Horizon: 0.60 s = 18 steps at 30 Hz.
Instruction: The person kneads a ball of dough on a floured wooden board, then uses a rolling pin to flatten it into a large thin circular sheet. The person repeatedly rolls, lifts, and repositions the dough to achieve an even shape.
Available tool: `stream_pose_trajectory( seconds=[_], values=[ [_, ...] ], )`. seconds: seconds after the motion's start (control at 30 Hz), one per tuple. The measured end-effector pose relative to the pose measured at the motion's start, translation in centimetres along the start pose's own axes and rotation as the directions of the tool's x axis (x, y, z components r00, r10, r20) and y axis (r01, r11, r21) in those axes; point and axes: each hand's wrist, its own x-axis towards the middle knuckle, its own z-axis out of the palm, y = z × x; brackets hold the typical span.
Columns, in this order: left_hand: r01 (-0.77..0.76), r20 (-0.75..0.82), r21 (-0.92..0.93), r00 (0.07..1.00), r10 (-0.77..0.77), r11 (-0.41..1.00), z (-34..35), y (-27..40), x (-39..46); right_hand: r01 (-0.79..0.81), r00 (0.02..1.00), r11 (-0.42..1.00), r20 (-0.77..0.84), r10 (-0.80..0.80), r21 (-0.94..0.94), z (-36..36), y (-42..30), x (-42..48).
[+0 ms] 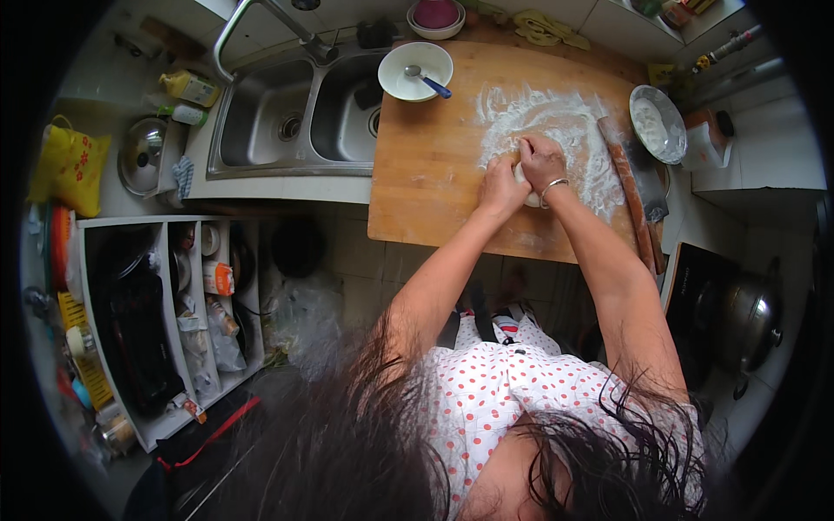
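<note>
Both my hands are together over a piece of white dough [532,197] on a floured wooden board [417,195]. My left hand [505,187] presses on the dough's left side with its fingers curled. My right hand [542,163], with a silver bracelet at the wrist, is curled over it from the right, touching my left. Most of the dough is hidden under the hands. White flour [521,117] is spread around and behind them. To the right, a wooden rolling pin [627,182] lies along the board beside a dark flat blade.
A white bowl with a blue-handled spoon [423,58] stands at the board's back left corner, beside a steel double sink [267,117]. A bowl of flour [658,124] is at the back right. A steel pot [749,319] sits on the right, and an open shelf unit [166,260] on the left.
</note>
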Motion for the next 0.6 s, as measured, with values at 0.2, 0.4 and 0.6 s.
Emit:
stream_pose_trajectory(
  seconds=[0.2,0.4,0.6],
  values=[
    [0.002,0.048,-0.134,0.999,0.004,0.991,-0.2,0.1,-7.0,0.037,0.992,0.997,-0.126,-0.028,0.069,-2.9,-5.6,-6.7],
    [-0.086,0.086,-0.086,0.992,0.094,0.993,-3.1,-1.9,-4.2,-0.017,0.999,0.992,-0.035,0.013,-0.125,0.5,-3.8,-4.2],
    [-0.04,0.045,-0.088,0.998,0.044,0.995,-2.9,-1.0,-0.8,-0.319,0.936,0.945,0.128,0.326,-0.074,0.3,-4.5,0.4]
  ],
)
